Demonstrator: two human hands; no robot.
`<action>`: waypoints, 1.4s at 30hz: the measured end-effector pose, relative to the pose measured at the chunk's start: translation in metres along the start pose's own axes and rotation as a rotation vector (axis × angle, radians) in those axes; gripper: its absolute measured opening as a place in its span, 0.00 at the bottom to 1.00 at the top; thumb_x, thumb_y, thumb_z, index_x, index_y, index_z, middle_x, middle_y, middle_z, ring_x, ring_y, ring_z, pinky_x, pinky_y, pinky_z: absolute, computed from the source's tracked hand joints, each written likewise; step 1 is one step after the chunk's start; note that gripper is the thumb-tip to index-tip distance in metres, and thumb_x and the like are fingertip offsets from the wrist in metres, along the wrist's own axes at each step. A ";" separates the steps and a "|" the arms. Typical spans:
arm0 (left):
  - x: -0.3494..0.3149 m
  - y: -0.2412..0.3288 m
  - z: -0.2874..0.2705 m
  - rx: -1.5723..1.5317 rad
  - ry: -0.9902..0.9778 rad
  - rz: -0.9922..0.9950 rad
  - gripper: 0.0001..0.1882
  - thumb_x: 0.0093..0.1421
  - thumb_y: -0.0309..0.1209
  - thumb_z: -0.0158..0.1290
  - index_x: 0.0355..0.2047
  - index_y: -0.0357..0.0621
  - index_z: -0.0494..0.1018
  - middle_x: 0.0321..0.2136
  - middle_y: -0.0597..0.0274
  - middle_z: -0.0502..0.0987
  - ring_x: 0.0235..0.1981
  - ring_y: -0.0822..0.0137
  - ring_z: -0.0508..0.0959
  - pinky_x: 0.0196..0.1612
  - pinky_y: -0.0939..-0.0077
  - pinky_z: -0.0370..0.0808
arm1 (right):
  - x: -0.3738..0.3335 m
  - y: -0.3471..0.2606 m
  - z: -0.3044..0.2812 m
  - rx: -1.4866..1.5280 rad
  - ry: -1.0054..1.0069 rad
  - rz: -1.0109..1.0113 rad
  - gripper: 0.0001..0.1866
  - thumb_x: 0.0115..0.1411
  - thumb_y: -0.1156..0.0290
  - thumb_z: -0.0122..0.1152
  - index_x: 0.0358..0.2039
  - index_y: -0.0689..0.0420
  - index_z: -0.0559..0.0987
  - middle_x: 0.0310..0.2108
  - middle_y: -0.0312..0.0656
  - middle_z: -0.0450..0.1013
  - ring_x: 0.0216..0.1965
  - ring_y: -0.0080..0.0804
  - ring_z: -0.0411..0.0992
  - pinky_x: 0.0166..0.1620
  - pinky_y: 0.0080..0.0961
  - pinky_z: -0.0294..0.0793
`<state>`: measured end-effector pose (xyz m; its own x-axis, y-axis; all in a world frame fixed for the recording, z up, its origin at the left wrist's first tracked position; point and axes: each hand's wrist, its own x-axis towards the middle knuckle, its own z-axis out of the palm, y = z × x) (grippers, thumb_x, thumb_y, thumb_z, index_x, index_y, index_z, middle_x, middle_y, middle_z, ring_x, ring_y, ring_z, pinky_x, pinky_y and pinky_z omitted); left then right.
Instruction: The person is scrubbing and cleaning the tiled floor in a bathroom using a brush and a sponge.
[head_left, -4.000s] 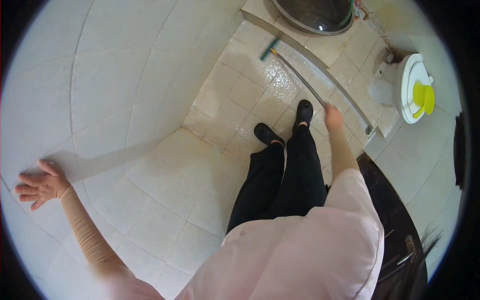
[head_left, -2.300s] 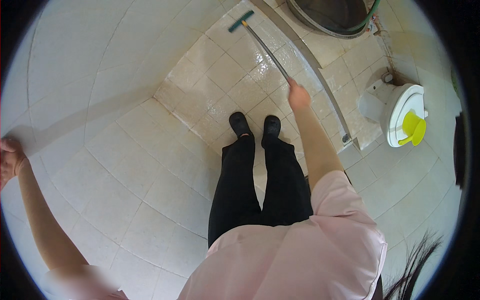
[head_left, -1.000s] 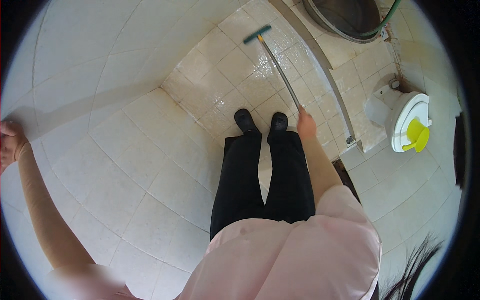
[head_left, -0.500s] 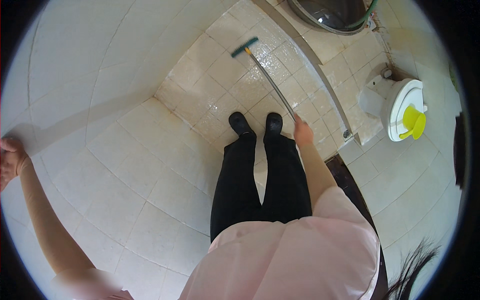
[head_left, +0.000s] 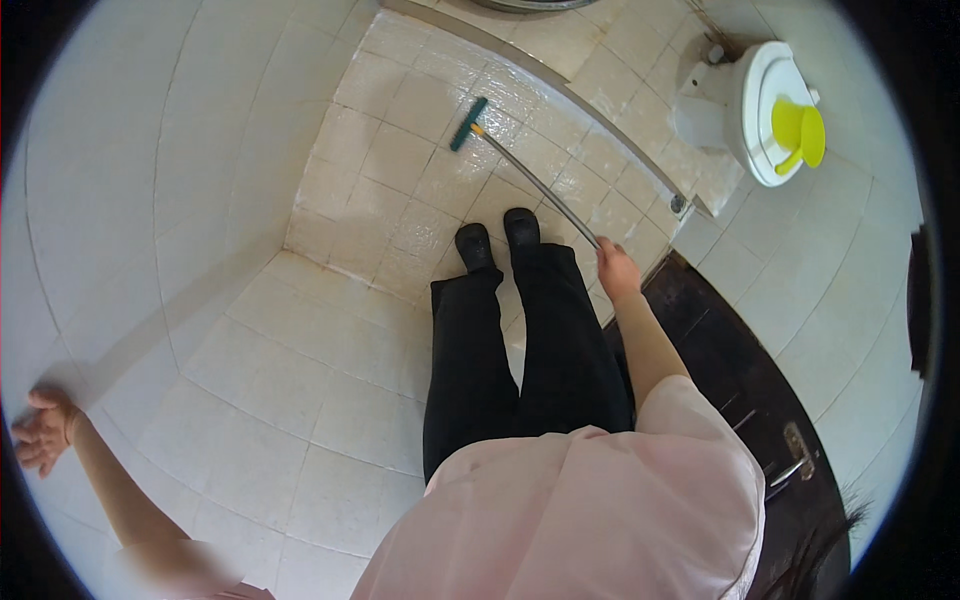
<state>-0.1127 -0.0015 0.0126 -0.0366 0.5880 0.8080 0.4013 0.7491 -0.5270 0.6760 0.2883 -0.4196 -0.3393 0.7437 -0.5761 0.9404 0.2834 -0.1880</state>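
My right hand [head_left: 618, 268] is closed round the upper end of a long-handled floor scrub brush [head_left: 540, 186]. The grey pole slants away to the upper left, ending in a yellow joint and a dark green bristled head [head_left: 468, 124] that rests on the wet beige floor tiles [head_left: 400, 150]. At the far left my left hand [head_left: 46, 432] has its fingers spread against the pale wall tiles [head_left: 110, 320]. My feet in dark shoes [head_left: 497, 240] stand on the floor between the brush head and me.
A low raised ledge [head_left: 560, 92] curves along the floor's right side, with a drain [head_left: 678, 204] at its end. Beyond it stands a white toilet [head_left: 757, 115] with a yellow-green dipper [head_left: 798, 135] on its lid. A dark door [head_left: 740, 400] with a metal handle is at right.
My view has turned, bringing more of the door into sight and moving the basin mostly out of it. The brush head has changed its angle. Both hands keep their places on wall and pole.
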 end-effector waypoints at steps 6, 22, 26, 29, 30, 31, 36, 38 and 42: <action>0.002 0.003 -0.004 0.005 -0.074 -0.023 0.42 0.54 0.71 0.34 0.52 0.48 0.61 0.59 0.52 0.55 0.64 0.47 0.48 0.55 0.24 0.38 | -0.004 -0.026 0.020 0.117 0.040 0.122 0.12 0.63 0.64 0.50 0.47 0.46 0.73 0.34 0.51 0.74 0.36 0.54 0.74 0.39 0.46 0.74; 0.007 0.023 -0.016 -0.022 0.009 0.027 0.41 0.58 0.66 0.32 0.61 0.51 0.57 0.67 0.54 0.48 0.69 0.55 0.43 0.62 0.39 0.26 | -0.117 0.031 0.056 0.151 0.028 0.402 0.14 0.63 0.63 0.49 0.48 0.47 0.73 0.37 0.50 0.74 0.37 0.52 0.75 0.40 0.45 0.75; 0.007 0.024 -0.017 -0.031 0.024 0.012 0.39 0.58 0.64 0.33 0.62 0.52 0.57 0.67 0.54 0.50 0.69 0.56 0.46 0.62 0.38 0.26 | -0.123 0.014 0.069 0.232 0.075 0.422 0.14 0.62 0.65 0.50 0.48 0.47 0.73 0.37 0.51 0.74 0.37 0.52 0.75 0.40 0.45 0.74; 0.007 0.023 -0.017 -0.028 0.010 -0.015 0.40 0.58 0.64 0.33 0.62 0.53 0.57 0.67 0.55 0.50 0.69 0.57 0.46 0.62 0.38 0.28 | -0.126 0.003 0.069 0.263 0.087 0.422 0.15 0.61 0.67 0.50 0.49 0.46 0.72 0.37 0.51 0.74 0.37 0.53 0.75 0.40 0.46 0.74; 0.007 0.023 -0.017 0.000 0.026 -0.003 0.40 0.58 0.64 0.33 0.62 0.52 0.57 0.67 0.56 0.51 0.68 0.57 0.47 0.62 0.38 0.29 | -0.125 -0.001 0.068 0.259 0.110 0.419 0.16 0.61 0.68 0.50 0.50 0.45 0.72 0.37 0.52 0.73 0.37 0.53 0.74 0.40 0.46 0.74; 0.007 0.023 -0.016 0.018 0.036 0.000 0.39 0.58 0.65 0.33 0.61 0.52 0.57 0.66 0.56 0.52 0.68 0.56 0.48 0.62 0.37 0.30 | -0.122 -0.006 0.067 0.270 0.089 0.425 0.16 0.61 0.68 0.50 0.50 0.45 0.72 0.37 0.52 0.73 0.37 0.53 0.74 0.40 0.46 0.74; 0.008 0.027 -0.020 -0.052 0.034 -0.004 0.40 0.57 0.66 0.34 0.61 0.53 0.58 0.67 0.57 0.50 0.68 0.57 0.47 0.62 0.37 0.30 | -0.075 -0.036 0.062 0.252 0.118 0.330 0.19 0.60 0.70 0.49 0.52 0.43 0.72 0.36 0.53 0.73 0.35 0.52 0.75 0.38 0.45 0.75; 0.008 0.030 -0.022 -0.072 0.028 -0.007 0.40 0.57 0.66 0.34 0.61 0.53 0.58 0.68 0.57 0.49 0.69 0.57 0.46 0.62 0.38 0.29 | -0.047 -0.045 0.059 0.254 0.134 0.337 0.19 0.60 0.70 0.48 0.52 0.42 0.72 0.36 0.53 0.73 0.36 0.51 0.76 0.38 0.45 0.75; 0.007 0.031 -0.026 -0.063 0.003 0.006 0.41 0.59 0.65 0.32 0.66 0.55 0.53 0.69 0.56 0.44 0.70 0.58 0.42 0.62 0.38 0.28 | -0.015 -0.045 0.055 0.243 0.151 0.372 0.20 0.60 0.71 0.44 0.53 0.42 0.72 0.36 0.53 0.74 0.37 0.52 0.76 0.40 0.45 0.75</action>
<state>-0.0771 0.0182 0.0089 -0.0316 0.5915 0.8057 0.4585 0.7248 -0.5142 0.6400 0.2310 -0.4459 0.0388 0.8530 -0.5204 0.9710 -0.1552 -0.1819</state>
